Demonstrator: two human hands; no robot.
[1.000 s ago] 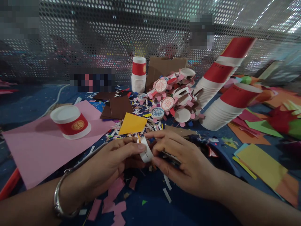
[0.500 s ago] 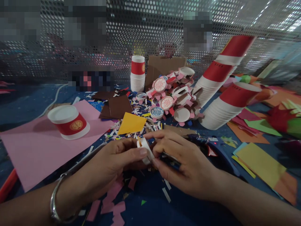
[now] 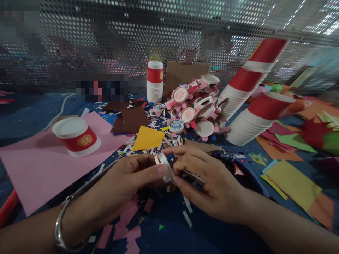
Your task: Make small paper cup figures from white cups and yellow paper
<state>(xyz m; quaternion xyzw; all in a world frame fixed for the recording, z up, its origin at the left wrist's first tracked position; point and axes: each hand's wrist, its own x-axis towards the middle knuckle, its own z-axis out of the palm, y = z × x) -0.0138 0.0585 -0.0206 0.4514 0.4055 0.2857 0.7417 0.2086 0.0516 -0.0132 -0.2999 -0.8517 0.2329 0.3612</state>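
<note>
Between my hands, low in the middle of the view, is a small white paper ring, like a cut-off paper cup base, with a bit of orange at its upper edge. My left hand, with a silver bangle at the wrist, pinches it between thumb and fingers. My right hand has its index finger stretched along the ring's top and its thumb at the lower right edge. Something thin and partly hidden shows under the curled right fingers; I cannot make out what it is.
Behind the hands lies a heap of cup-base paper turtles. Stacked paper cups stand at the back, more lean at right. A cup sits on pink paper. Yellow paper, coloured sheets and scraps lie around.
The ring has turned slightly between my fingers, and the left thumb has shifted a little to the right over it. Everything else looks the same apart from a slight camera shift.
</note>
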